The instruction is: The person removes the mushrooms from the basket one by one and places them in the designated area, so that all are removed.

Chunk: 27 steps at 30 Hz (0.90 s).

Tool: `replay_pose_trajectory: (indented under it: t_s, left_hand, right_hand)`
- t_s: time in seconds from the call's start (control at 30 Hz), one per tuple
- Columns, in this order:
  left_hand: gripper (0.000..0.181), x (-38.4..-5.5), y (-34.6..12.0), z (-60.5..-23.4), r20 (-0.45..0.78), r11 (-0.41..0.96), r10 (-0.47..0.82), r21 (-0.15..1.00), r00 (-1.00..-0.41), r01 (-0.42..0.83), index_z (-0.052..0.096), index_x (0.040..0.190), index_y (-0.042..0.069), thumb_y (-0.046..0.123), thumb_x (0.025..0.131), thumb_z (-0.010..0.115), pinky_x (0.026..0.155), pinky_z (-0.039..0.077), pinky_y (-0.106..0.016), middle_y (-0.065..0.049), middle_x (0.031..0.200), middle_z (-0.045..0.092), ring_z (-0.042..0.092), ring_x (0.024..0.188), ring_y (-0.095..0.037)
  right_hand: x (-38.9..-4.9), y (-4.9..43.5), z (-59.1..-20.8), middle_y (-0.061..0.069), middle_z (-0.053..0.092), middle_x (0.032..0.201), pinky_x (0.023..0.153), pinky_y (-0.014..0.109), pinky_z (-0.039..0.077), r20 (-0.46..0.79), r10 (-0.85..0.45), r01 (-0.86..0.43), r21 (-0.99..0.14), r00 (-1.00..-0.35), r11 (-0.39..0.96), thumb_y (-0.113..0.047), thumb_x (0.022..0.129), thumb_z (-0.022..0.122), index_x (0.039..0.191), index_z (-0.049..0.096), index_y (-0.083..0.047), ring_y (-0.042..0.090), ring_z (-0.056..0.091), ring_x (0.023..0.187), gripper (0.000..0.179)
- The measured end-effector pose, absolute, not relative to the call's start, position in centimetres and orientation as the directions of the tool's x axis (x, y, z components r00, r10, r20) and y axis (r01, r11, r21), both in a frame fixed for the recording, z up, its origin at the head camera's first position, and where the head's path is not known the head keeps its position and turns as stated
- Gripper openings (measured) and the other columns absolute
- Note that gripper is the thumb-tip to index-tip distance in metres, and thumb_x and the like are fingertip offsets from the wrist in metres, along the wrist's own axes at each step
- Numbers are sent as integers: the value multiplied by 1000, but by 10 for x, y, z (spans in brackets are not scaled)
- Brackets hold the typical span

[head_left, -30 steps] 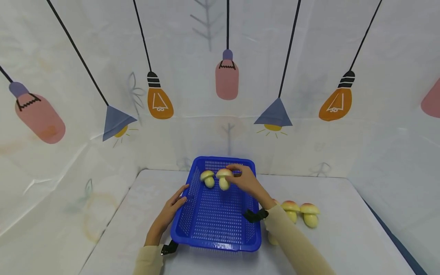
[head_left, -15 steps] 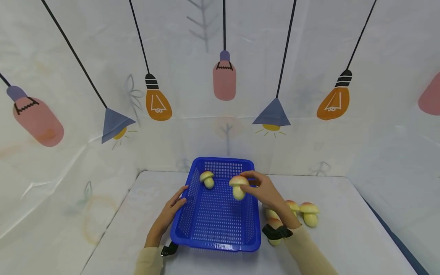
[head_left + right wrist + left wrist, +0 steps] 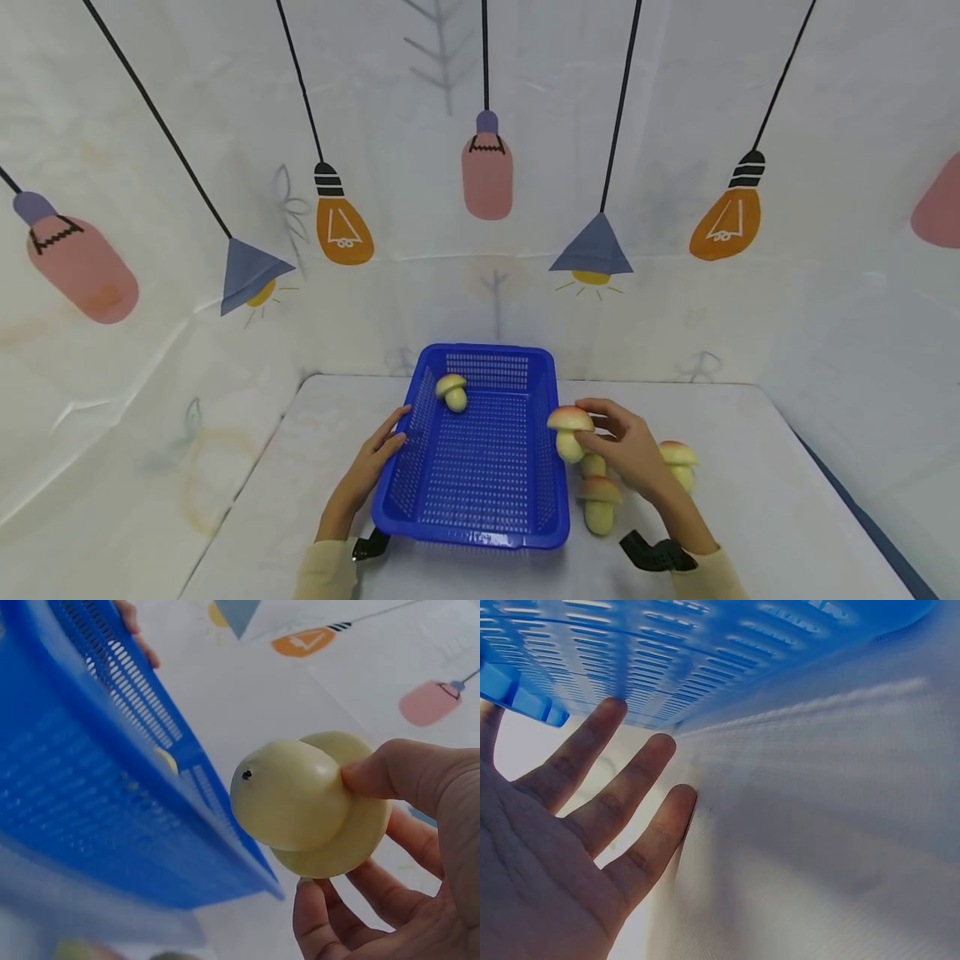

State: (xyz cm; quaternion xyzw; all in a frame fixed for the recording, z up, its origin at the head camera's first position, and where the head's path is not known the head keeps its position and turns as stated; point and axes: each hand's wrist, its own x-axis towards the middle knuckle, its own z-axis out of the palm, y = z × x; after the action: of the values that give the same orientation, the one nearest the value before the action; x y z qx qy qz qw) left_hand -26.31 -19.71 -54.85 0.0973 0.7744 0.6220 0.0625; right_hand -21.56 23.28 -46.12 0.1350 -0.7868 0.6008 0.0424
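My right hand (image 3: 626,446) pinches a toy mushroom (image 3: 569,433) by thumb and fingers, just past the right rim of the blue plastic basket (image 3: 561,508). In the right wrist view, the underside of the pale mushroom (image 3: 289,791) faces the camera, a small dark mark on its stem end. My left hand (image 3: 367,468) lies against the basket's left side. Its fingers (image 3: 592,746) are spread and fairly straight beneath the slotted wall in the left wrist view. One more mushroom (image 3: 452,392) sits inside the basket at the back left.
On the white table (image 3: 757,500), right of the basket, a mushroom (image 3: 599,507) stands in front of another, partly hidden one (image 3: 592,465). Farther right is a mushroom (image 3: 678,462) partly covered by the right hand. A sheet printed with lamps (image 3: 592,242) hangs behind.
My right hand has lifted a mushroom out of the basket's back and carried it right and nearer, past the right rim. The left hand and basket have stayed in place.
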Motion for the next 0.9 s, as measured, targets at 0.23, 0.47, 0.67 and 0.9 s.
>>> replay_pose_trajectory:
  t_s: [0.23,0.47,0.67,0.9]
  left_hand:
    - [52,-263,-196,-548,23,212,211,975,-977,69,37,160,33,37,109,47,106,46,-59,-15,167,33,47,139,-45]
    - [52,-262,-197,-548,21,211,201,976,-979,64,37,160,32,36,109,47,105,47,-58,-16,165,35,49,137,-45]
    - [52,-262,-196,-548,13,207,208,977,-978,57,38,160,32,37,109,47,102,49,-55,-19,163,39,53,133,-43]
    - [52,-262,-197,-548,16,210,200,976,-980,59,38,160,33,37,109,48,105,47,-59,-16,165,36,51,136,-43]
  right_hand:
    - [-195,262,-465,0,66,133,90,22,55,217,-113,-241,-924,-970,298,-12,95,74,135,62,-3,-1,63,114,43]
    - [-175,280,-473,-3,67,130,89,20,54,209,-71,-221,-912,-975,347,-12,95,74,134,63,-3,-5,62,113,41]
    - [-158,296,-484,-10,64,131,86,20,54,167,-20,-160,-900,-986,404,-15,95,74,134,63,-6,-6,62,111,42]
    - [-149,307,-494,-20,58,129,84,20,55,160,28,-132,-894,-987,428,-14,94,75,135,63,-4,-8,61,109,43]
